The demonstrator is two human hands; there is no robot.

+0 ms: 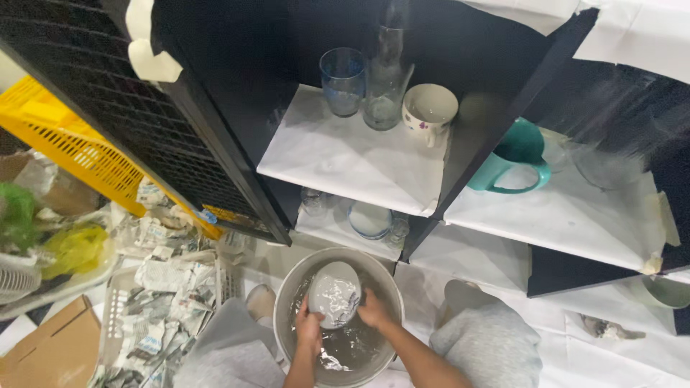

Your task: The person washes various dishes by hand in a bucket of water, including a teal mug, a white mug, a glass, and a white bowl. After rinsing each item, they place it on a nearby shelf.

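Both hands grip a plate (334, 294) over the basin (287, 287) of water near the shelf: left hand (309, 332) closed on its near-left edge, right hand (374, 310) closed on its right edge. Glass (343, 80), bottle (384, 86), cup (428, 111) stand far on the shelf (345, 158).

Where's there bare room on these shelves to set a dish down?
The upper shelf is bare in front of the blue glass, bottle and cup. The right shelf is bare in front of the teal mug. The lower shelf is crowded. Both hands, left and right, hold a dish in the basin.
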